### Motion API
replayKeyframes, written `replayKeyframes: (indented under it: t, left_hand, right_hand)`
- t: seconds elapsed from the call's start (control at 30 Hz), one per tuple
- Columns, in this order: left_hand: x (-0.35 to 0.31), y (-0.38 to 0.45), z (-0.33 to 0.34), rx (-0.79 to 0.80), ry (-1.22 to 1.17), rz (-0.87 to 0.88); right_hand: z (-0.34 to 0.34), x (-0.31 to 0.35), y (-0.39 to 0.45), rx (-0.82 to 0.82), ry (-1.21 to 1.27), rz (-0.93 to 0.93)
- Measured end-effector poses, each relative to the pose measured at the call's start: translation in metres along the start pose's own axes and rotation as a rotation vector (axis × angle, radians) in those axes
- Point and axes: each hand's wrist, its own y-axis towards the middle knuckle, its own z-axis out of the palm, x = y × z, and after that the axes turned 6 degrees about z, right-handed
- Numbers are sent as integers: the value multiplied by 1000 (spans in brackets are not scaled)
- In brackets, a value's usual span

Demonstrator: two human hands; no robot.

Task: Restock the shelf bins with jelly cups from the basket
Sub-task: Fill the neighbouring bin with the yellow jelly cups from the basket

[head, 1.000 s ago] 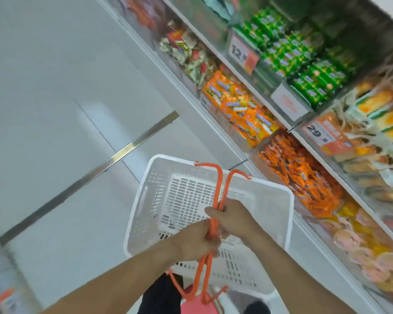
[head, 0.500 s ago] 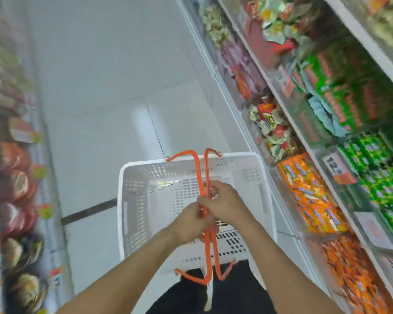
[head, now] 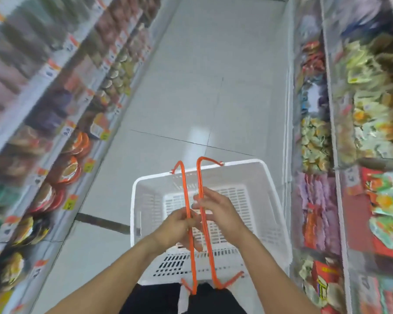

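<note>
Here, a white slotted plastic basket (head: 254, 200) hangs at six o'clock, no cups visible inside; the left hand (head: 177, 230) grips one thin orange handle (head: 186, 200), the right hand (head: 218, 214) rests loosely uncurled against the other.

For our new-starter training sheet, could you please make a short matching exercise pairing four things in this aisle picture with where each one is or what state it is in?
Column one:
1. white slotted plastic basket
2. two orange wire basket handles
3. left hand
4. round orange-rimmed tubs

Column two:
A. on the shelves along the left of the aisle
B. holds one handle
C. nothing visible inside
D. raised over the basket, a gap between them

Pairs: 1-C, 2-D, 3-B, 4-A
</note>
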Motion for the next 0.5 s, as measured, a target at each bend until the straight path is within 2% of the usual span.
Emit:
replayKeyframes:
  t: [0.1,0.27,0.5]
  left_hand:
    - [-33,48,-32,-55,-63,29]
    - [-111,137,-103,-88,-133,70]
    - [-238,244,-216,-231,-92,113]
  right_hand:
    - [-14,62,59,13,-33,17]
    - [-33,182,166,-36,-272,-18]
    - [-54,352,308,-190,-256,-104]
